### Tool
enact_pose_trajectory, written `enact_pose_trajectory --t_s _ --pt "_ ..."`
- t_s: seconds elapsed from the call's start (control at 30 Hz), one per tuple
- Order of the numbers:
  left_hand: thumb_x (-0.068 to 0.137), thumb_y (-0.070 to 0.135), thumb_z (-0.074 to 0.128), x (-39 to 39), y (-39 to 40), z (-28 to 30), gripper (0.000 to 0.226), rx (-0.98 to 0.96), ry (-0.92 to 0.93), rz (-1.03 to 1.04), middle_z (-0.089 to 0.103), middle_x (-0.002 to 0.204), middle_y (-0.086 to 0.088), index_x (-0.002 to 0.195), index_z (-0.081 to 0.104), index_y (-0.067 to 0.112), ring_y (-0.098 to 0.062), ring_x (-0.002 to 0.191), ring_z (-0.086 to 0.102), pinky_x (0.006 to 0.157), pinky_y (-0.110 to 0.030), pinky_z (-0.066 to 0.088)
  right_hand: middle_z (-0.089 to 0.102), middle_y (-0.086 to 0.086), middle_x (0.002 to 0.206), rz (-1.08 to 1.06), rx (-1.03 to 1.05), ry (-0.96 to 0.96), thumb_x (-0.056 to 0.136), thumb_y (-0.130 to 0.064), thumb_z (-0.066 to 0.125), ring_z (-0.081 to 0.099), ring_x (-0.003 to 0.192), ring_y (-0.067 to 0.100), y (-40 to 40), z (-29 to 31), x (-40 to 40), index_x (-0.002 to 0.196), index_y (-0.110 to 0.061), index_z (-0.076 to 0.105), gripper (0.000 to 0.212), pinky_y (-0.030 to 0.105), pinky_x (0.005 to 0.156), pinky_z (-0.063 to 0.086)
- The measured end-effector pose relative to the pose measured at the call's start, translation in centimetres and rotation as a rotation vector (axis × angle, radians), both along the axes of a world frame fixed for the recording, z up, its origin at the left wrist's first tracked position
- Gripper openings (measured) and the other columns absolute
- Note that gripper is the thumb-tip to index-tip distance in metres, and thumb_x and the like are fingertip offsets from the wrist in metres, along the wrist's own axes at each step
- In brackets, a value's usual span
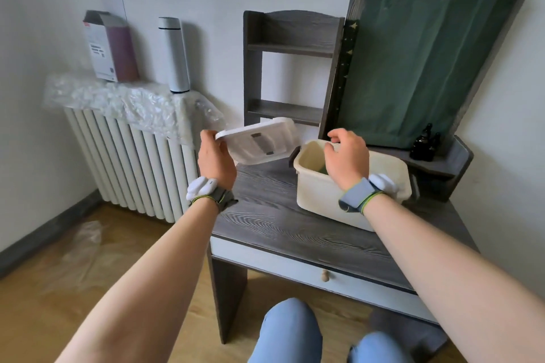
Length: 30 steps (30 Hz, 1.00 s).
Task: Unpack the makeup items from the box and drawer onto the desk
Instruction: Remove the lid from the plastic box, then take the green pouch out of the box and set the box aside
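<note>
A person sits at a small dark wood desk (pixel 265 215). The left hand (pixel 216 159) pinches the edge of a white plastic lid (pixel 259 141), lifted and tilted above the desk at about 11 o'clock from the box. The open cream box (pixel 324 197) sits on the desk, right of centre. The right hand (pixel 346 156) hovers over the box's opening with fingers loosely curled, gripping nothing visible. Something green shows inside. The drawer (pixel 295 267), with a round knob, is closed at 6 o'clock. Dark bottles (pixel 424 144) stand at 2 o'clock.
</note>
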<state>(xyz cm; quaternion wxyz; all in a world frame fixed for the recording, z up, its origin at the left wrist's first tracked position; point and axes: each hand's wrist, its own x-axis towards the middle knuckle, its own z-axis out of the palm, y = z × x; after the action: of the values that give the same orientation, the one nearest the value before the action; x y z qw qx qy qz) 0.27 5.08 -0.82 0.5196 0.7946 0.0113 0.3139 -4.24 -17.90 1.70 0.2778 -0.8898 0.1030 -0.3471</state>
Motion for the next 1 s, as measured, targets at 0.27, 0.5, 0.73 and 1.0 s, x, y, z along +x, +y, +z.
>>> enact_pose_trajectory --t_s 0.27,0.5,0.73,1.0 --pt "0.095 0.007 0.047 1.3 2.1 -4.8 0.009 -0.044 0.196 -0.02 0.063 0.091 -0.018 0.102 0.052 0.003 -0.033 0.076 0.053 0.062 -0.035 0.037 0.066 -0.002 0.107 0.111 -0.268 0.153 0.085 -0.048 0.057 0.056 0.103 0.026 3.1 -1.8 -0.5 0.101 -0.019 0.064 0.034 0.037 0.087 0.043" --pt "0.084 -0.007 0.047 0.8 2.9 -6.0 0.023 0.008 0.21 0.049 0.06 0.085 -0.008 0.099 0.057 0.008 -0.025 0.073 0.053 0.062 -0.029 0.036 0.066 0.002 0.1 0.116 -0.543 0.305 0.078 -0.037 0.065 0.057 0.098 0.03 3.1 -1.7 -1.0 0.1 -0.02 0.063 0.028 0.034 0.078 0.04" --pt "0.083 -0.007 0.041 0.3 3.3 -5.5 0.024 0.027 0.226 0.121 0.056 0.081 -0.011 0.096 0.053 0.009 -0.028 0.069 0.05 0.056 -0.031 0.034 0.066 0.014 0.1 0.051 -0.607 0.457 0.088 -0.019 0.057 0.062 0.092 0.038 4.5 -1.3 -1.6 0.094 -0.012 0.061 0.01 0.034 0.067 0.04" --pt "0.083 -0.005 0.047 -0.3 4.0 -5.5 0.025 -0.095 0.316 0.181 0.056 0.087 -0.009 0.099 0.054 0.013 -0.028 0.076 0.055 0.062 -0.032 0.043 0.065 0.014 0.102 0.054 -0.623 0.467 0.09 -0.015 0.054 0.062 0.093 0.038 5.2 -0.9 -2.5 0.097 -0.011 0.06 0.01 0.033 0.066 0.039"
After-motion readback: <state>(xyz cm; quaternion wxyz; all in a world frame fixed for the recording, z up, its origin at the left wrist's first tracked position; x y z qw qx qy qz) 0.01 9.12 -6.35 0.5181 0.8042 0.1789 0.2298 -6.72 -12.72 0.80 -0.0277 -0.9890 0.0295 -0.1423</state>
